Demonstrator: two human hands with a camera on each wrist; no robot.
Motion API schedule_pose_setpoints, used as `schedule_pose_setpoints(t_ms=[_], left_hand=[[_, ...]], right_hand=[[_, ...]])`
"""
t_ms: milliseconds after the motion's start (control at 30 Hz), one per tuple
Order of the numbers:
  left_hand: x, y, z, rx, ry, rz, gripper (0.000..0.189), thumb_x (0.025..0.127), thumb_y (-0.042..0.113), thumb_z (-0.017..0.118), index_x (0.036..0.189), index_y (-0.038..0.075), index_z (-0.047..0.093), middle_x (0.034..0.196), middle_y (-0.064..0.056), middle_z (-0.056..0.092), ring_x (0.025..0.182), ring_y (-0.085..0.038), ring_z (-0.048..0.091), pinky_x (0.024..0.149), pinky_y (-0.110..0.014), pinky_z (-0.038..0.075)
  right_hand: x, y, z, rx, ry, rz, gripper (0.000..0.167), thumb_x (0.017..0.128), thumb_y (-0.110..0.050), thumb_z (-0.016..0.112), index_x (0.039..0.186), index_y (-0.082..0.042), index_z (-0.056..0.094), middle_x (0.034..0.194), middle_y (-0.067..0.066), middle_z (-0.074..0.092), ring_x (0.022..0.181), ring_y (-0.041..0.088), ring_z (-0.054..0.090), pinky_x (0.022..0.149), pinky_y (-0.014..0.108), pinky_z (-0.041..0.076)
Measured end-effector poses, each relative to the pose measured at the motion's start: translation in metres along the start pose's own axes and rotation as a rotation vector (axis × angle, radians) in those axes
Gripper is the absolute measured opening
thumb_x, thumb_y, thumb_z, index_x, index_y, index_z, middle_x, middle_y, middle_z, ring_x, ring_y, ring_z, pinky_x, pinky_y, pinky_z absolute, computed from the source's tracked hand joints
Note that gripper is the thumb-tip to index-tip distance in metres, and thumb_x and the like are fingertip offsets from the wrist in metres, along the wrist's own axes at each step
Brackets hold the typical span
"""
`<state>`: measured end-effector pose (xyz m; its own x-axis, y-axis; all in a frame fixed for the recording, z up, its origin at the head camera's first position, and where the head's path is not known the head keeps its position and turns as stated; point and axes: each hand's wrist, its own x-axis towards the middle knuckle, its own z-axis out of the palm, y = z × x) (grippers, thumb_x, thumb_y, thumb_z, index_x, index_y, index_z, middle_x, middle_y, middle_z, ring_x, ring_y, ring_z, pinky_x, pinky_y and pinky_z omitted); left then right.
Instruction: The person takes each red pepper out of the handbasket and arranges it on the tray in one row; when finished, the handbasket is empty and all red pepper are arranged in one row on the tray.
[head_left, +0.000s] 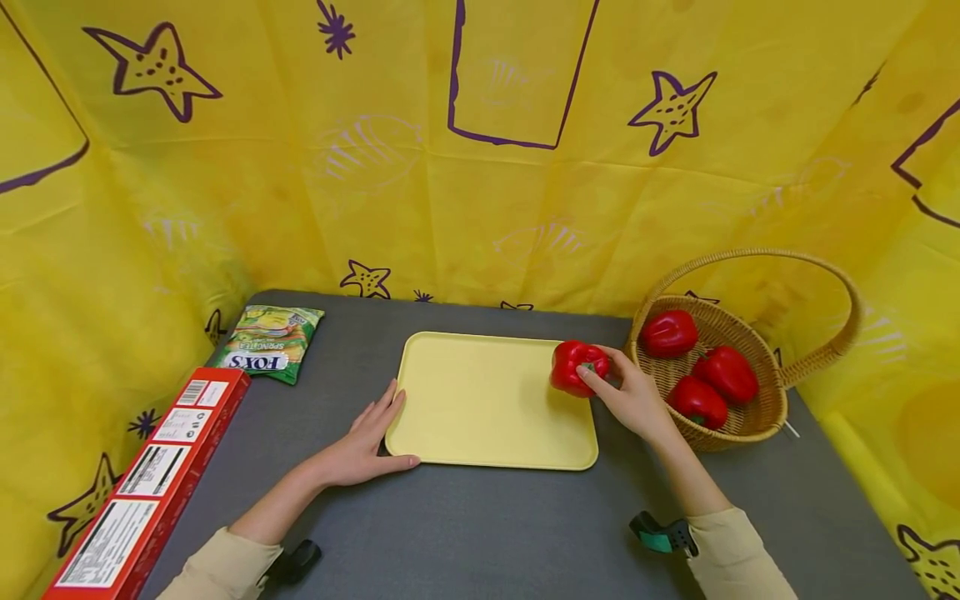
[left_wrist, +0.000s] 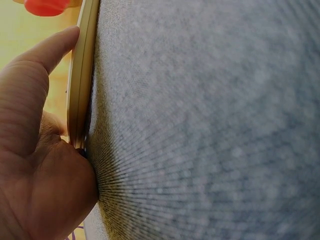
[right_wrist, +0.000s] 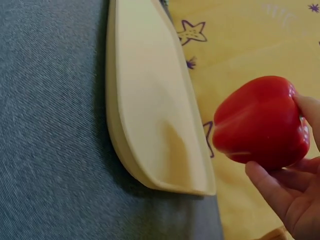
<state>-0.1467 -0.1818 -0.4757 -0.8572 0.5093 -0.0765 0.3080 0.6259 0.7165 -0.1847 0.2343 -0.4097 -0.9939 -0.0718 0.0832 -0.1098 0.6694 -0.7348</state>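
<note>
Between the thumb and fingers of my right hand is a red bell pepper, held near its green stem. It hangs above the right end of a pale yellow tray; in the right wrist view the pepper is clear of the tray, which carries a shadow. My left hand rests at the tray's near left corner, fingers extended along the left side and thumb along the front edge. The left wrist view shows that thumb touching the tray's rim.
A wicker basket with a tall handle stands at the right, with 3 more red bell peppers inside. At the left lie a green FOX'S packet and a long red box. Yellow patterned cloth surrounds the grey table.
</note>
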Motion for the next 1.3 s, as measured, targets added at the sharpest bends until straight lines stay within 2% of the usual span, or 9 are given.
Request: schedule_pose_setpoints(t_ms=[467,667,1133,1300], left_hand=[[0.0,-0.001,0.0,0.0,-0.001,-0.002,0.104,0.088,0.05,0.067,0.155,-0.001,0.006,0.161,-0.017,-0.01,0.146,-0.041,-0.003,0.112,-0.062,0.002],[0.0,-0.002,0.0,0.0,-0.002,-0.005,0.104,0.088,0.05,0.067,0.155,-0.001,0.006,0.161,-0.018,-0.01,0.146,-0.041,-0.003,0.112,-0.062,0.002],[0.0,-0.002,0.0,-0.001,0.02,0.016,0.1,0.091,0.048,0.065,0.154,-0.002,0.005,0.161,-0.018,-0.008,0.147,-0.039,-0.002,0.113,-0.06,0.002],[0.0,-0.002,0.001,-0.007,0.021,0.021,0.101,0.091,0.048,0.064,0.154,-0.002,0.004,0.161,-0.018,-0.009,0.147,-0.038,-0.003,0.113,-0.06,0.002]], right_hand=[[0.004,-0.007,0.025,0.034,-0.085,0.016,0.065,0.09,-0.049,0.066,0.135,-0.003,0.052,0.124,0.016,0.064,0.11,0.033,0.063,0.086,0.045,0.053],[0.006,-0.011,0.036,0.04,-0.115,0.011,0.059,0.09,-0.048,0.067,0.131,-0.007,0.057,0.116,0.013,0.067,0.101,0.028,0.066,0.079,0.039,0.054],[0.01,-0.026,0.059,0.089,-0.139,0.011,0.055,0.089,-0.043,0.07,0.13,-0.008,0.059,0.114,0.011,0.069,0.099,0.024,0.067,0.072,0.03,0.052],[0.012,-0.032,0.067,0.139,-0.157,0.026,0.054,0.088,-0.04,0.071,0.129,-0.008,0.059,0.11,0.011,0.069,0.096,0.023,0.067,0.069,0.03,0.052]])
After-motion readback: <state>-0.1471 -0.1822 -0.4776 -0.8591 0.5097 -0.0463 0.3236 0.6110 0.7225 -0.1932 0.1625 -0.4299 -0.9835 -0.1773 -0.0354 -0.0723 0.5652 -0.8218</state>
